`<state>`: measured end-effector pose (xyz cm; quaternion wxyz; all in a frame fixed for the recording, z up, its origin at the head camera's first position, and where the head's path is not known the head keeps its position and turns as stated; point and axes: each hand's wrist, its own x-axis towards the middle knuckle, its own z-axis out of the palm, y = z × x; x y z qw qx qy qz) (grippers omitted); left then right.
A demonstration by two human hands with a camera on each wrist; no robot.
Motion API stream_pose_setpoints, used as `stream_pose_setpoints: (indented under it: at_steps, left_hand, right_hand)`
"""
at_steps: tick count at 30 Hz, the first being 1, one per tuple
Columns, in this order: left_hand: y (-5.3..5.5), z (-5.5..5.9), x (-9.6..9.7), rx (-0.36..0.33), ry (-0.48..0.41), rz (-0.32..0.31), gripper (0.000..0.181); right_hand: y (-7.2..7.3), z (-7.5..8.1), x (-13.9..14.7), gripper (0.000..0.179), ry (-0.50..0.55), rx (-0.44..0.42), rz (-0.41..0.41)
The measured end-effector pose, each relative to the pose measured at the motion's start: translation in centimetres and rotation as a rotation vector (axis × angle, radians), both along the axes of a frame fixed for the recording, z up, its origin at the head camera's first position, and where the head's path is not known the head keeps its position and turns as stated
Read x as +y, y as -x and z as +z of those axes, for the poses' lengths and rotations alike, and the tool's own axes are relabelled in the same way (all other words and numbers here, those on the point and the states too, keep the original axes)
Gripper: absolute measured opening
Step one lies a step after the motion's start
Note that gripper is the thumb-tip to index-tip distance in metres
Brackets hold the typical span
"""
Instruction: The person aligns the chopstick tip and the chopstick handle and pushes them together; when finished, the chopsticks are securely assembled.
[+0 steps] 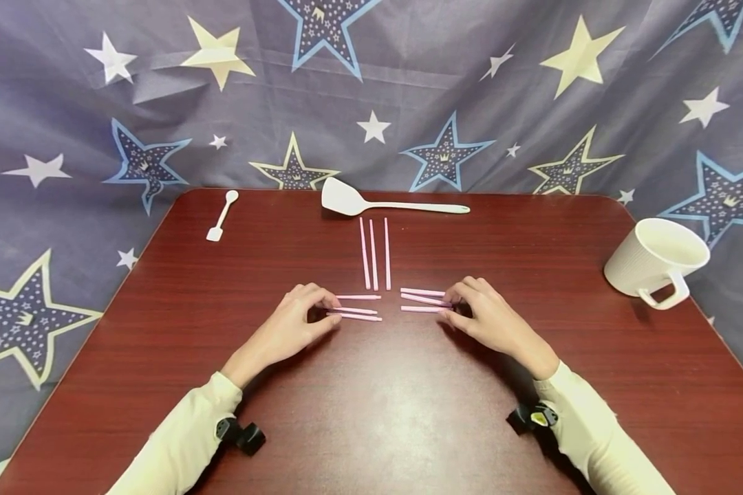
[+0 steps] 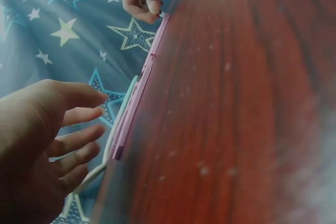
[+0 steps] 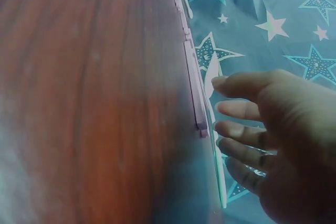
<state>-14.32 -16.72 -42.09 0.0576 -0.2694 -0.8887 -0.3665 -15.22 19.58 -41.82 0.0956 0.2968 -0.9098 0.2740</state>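
Slim pink straw-like sticks lie on the table in three groups of three. One group (image 1: pixel 373 256) stands lengthwise at the centre. Another group (image 1: pixel 360 297) lies crosswise at the left, its outer ends by the fingertips of my left hand (image 1: pixel 291 320). A third group (image 1: pixel 422 309) lies crosswise at the right, its outer ends partly hidden by my right hand (image 1: pixel 492 320). In the left wrist view the left hand (image 2: pixel 42 140) has loosely bent, spread fingers around nothing. The right hand (image 3: pixel 283 124) looks much the same in its own wrist view.
A white spatula (image 1: pixel 347 198) lies behind the central sticks. Toward the back left is a small white double-ended spoon (image 1: pixel 223 216). A white ribbed mug (image 1: pixel 631 265) stands at the right. Behind the reddish-brown table (image 1: pixel 161 316) hangs a star-patterned cloth (image 1: pixel 371 89).
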Motion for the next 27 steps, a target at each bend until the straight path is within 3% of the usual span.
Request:
stream_pose_setpoints:
  at_steps: [13, 27]
  left_hand:
    - [0.0, -1.8, -1.1, 0.124, 0.045, 0.014, 0.015]
    - [0.1, -2.8, -1.3, 0.171, 0.05, 0.014, 0.013]
  right_hand:
    - [-0.4, -0.3, -1.0, 0.021, -0.013, 0.071, 0.052]
    - [-0.3, -0.6, -1.5, 0.016, -0.041, 0.091, 0.064]
